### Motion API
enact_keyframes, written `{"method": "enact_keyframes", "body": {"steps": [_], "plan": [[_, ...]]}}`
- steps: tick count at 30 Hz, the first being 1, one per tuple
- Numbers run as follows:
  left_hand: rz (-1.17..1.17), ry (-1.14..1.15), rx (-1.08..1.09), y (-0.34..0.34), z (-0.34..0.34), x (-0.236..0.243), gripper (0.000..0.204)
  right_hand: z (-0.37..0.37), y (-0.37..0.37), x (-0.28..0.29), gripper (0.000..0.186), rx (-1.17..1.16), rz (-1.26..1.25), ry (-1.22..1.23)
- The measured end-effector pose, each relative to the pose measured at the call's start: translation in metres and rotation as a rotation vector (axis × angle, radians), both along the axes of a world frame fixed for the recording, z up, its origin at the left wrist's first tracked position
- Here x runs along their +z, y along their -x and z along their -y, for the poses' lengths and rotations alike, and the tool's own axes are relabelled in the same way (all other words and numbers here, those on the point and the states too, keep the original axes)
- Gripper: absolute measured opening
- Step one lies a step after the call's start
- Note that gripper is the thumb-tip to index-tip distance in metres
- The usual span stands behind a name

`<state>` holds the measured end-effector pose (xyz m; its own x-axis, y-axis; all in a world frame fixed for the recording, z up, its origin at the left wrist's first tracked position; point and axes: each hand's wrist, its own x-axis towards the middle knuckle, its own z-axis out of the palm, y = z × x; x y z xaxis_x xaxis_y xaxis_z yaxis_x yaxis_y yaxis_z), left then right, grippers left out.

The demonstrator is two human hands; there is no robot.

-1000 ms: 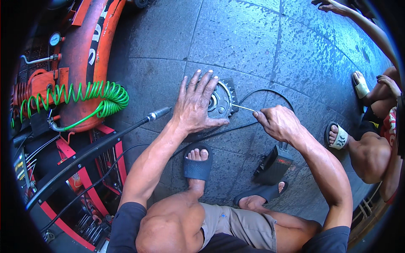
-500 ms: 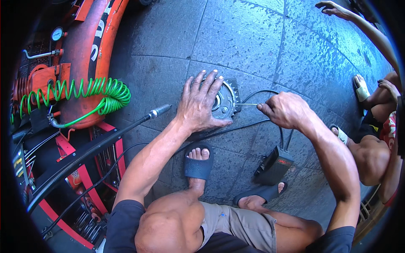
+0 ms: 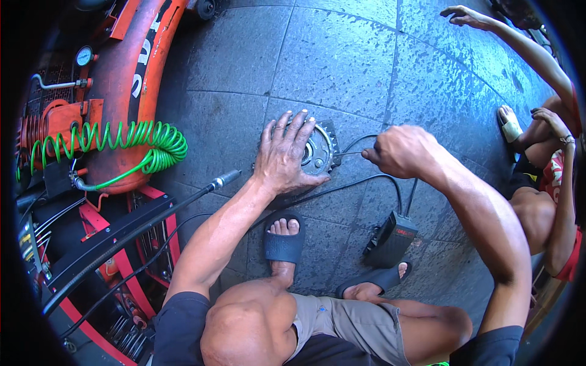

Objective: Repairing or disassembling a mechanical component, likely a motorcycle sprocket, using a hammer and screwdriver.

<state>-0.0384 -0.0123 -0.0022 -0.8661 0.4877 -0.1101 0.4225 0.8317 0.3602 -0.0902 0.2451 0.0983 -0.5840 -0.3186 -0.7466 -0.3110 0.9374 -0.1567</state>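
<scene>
My left hand (image 3: 281, 149) lies spread over a round toothed metal sprocket (image 3: 319, 151) on the floor, covering its left part. The sprocket's ring, centre hole and right-side teeth show past my fingers and thumb. My right hand (image 3: 400, 149) is closed in a fist around a tool with a thin metal shaft (image 3: 351, 153); its handle is hidden in the fist. The shaft points left, its tip at the sprocket's toothed right edge. Whether the tip touches the teeth is too small to tell.
A black box (image 3: 392, 239) with cables lies nearer, right of centre. A flexible shaft with a metal end (image 3: 226, 179) reaches in from the left, by an orange compressor tank (image 3: 122, 79), green coiled hose (image 3: 165, 146) and red tool rack (image 3: 128, 256). Another person's arm (image 3: 525, 49) is at right.
The view has shifted slightly. My right fist, with the tool, has come a little closer to the sprocket, and the shaft tilts slightly differently. My left hand stays on the sprocket.
</scene>
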Motion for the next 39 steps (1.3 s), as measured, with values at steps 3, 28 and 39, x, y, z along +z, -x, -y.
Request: {"method": "enact_keyframes", "body": {"steps": [3,28,39], "plan": [[-0.005,-0.016,-0.011,0.001,-0.002,0.001,0.125,-0.020,-0.014,-0.027,0.064,-0.209,0.134,0.136],[-0.025,0.026,-0.009,0.000,-0.004,-0.001,0.126,-0.004,-0.047,-0.023,0.061,-0.218,0.061,0.166],[-0.023,0.030,-0.020,0.000,-0.005,0.000,0.123,0.015,-0.042,-0.003,0.047,-0.192,0.089,0.034]]}}
